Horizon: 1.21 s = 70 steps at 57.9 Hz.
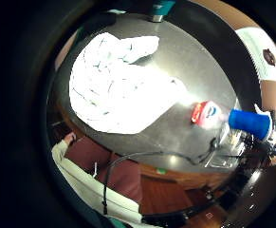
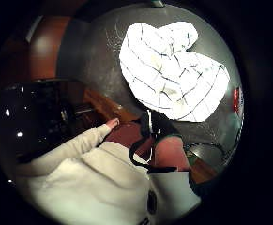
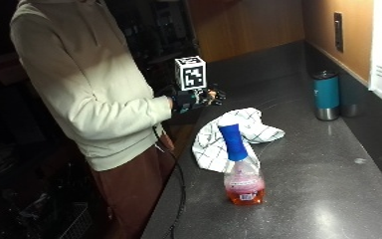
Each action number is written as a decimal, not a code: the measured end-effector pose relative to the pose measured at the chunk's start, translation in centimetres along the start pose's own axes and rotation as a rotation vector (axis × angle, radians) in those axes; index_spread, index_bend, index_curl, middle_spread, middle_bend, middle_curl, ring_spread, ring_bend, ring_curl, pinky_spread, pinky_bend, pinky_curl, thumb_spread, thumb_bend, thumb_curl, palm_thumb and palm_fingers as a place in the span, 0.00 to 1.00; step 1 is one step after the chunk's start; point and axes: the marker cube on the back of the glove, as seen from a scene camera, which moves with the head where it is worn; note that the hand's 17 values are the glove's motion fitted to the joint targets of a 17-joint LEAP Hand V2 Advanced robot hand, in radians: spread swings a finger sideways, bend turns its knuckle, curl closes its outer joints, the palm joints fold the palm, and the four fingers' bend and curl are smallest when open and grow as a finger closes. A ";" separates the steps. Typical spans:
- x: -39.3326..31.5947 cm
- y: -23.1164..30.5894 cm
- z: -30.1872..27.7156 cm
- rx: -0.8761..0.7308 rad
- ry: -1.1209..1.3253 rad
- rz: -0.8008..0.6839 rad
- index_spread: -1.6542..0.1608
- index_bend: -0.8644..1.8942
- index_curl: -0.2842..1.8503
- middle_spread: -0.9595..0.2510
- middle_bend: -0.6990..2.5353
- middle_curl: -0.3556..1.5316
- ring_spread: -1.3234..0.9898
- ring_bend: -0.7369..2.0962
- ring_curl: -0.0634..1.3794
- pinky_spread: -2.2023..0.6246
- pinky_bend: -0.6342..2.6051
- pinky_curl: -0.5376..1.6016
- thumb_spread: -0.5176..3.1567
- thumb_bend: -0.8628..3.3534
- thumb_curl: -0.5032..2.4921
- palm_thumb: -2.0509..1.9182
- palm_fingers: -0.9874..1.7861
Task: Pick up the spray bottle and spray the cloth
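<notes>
- While your gloved right hand (image 3: 201, 98) hovers above the cloth (image 3: 234, 137) with fingers relaxed, holding nothing, the spray bottle (image 3: 242, 169) stands untouched just beside the cloth.
- Beyond the cloth, a teal tumbler (image 3: 326, 94) stands.

White checked cloth (image 3: 234, 134), blue-capped bottle (image 3: 242, 174)

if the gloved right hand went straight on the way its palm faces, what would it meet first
Most likely the checked cloth: both palm views look down onto it on the counter. The right hand hangs above the counter's edge; the spray bottle sits off to one side. Depth is unclear.
</notes>
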 end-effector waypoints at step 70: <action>8.8 9.6 -2.4 0.486 -0.145 0.177 0.72 0.36 0.25 0.75 0.29 0.37 0.56 0.38 0.24 0.84 0.28 0.40 0.40 0.20 0.33 0.73 0.52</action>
